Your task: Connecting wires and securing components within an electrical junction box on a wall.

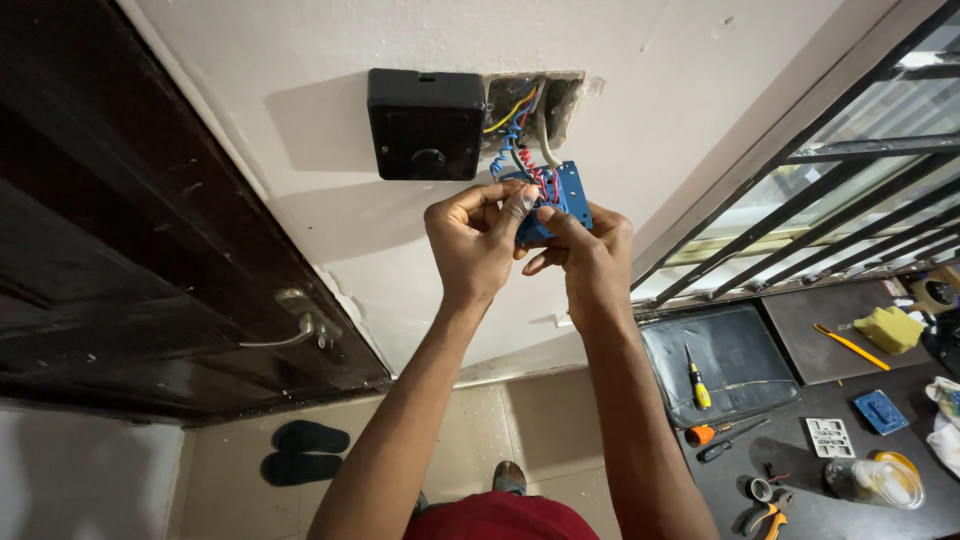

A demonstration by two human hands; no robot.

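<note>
A blue switch module point(560, 200) is held up against the white wall point(330, 215), just below an open wall box point(530, 105) from which yellow, blue, red and grey wires point(520, 145) run down into its back. The right hand point(585, 255) grips the module from below and behind, fingers closed on its lower edge. The left hand point(475, 235) is beside it and touching it, its thumb and forefinger pinched at the wires where they meet the module. Left of the wall box, touching it, sits a black square box point(425, 123) with a round knob. A dark wooden door point(130, 240) with a metal handle point(295, 325) stands to the left, and black slippers point(305, 450) lie on the tiled floor below. To the right, a dark tabletop point(800, 480) carries a yellow screwdriver point(697, 380), an orange screwdriver point(715, 432), pliers point(768, 515), a roll of tape point(760, 488), a second blue module point(880, 411) and a white plate point(829, 437).
</note>
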